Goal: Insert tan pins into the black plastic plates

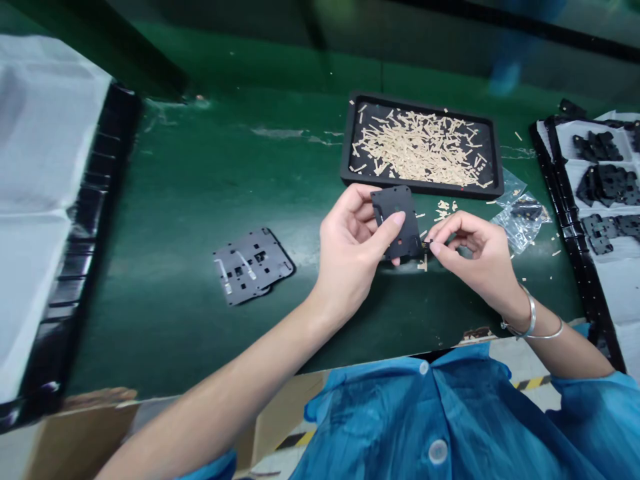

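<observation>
Your left hand (355, 250) grips a black plate (397, 220), with your thumb on its front. Your right hand (475, 253) pinches a tiny piece (425, 245) at the plate's 4 o'clock corner. A tray (350, 179) of tan strips (420, 147) sits at the plate's 12 o'clock.

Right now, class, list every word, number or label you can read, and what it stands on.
None can be read. The black plate, held in the left hand and pinched by the right hand, the tray and the plastic bag show no legible marks.
</observation>
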Available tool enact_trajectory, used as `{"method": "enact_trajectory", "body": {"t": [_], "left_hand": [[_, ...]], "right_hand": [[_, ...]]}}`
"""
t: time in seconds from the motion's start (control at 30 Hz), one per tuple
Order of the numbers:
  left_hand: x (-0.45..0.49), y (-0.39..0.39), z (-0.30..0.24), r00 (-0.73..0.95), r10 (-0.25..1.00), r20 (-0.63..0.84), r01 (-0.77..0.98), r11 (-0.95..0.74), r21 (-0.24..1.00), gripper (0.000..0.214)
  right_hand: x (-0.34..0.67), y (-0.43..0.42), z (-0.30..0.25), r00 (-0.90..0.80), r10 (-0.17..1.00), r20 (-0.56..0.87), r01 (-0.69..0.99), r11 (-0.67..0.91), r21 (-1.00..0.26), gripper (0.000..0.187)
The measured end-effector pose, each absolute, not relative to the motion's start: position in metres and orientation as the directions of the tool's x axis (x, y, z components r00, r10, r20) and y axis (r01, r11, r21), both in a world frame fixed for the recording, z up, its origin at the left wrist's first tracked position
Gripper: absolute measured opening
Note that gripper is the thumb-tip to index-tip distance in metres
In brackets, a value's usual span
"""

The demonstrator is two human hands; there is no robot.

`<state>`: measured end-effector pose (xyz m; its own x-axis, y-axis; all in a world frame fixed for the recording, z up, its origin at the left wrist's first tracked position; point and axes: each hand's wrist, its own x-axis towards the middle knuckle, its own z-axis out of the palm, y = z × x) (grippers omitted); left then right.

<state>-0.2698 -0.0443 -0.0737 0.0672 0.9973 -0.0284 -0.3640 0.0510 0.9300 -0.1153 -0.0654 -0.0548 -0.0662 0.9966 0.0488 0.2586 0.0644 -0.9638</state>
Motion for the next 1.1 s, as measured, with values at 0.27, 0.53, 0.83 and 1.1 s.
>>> {"method": "enact_trajectory", "body": {"t": [0.27, 0.53, 0.83, 1.1], "left_hand": [[-0.2689, -0.0449, -0.0759, 0.028, 0.999, 0.041, -0.258, -0.032, 0.966, 0.026], [-0.2690, -0.0475, -0.0739, 0.024, 0.999, 0.048, -0.250, -0.040, 0.967, 0.026], [-0.2704, -0.0501, -0.0663, 0.015, 1.000, -0.022, -0.275, 0.025, 0.961, 0.027], [-0.2710, -0.0499, -0.0663, 0.008, 0.999, -0.039, -0.283, 0.040, 0.958, 0.030]], "right_hand": [[-0.1171, -0.0670, -0.0527, -0.094, 0.995, 0.038, 0.304, 0.065, -0.950, 0.011], [-0.1174, -0.0666, -0.0527, -0.093, 0.995, 0.044, 0.331, 0.073, -0.941, 0.011], [-0.1171, -0.0669, -0.0517, -0.087, 0.995, 0.047, 0.330, 0.073, -0.941, 0.012], [-0.1167, -0.0667, -0.0528, -0.089, 0.994, 0.061, 0.323, 0.087, -0.942, 0.013]]}}
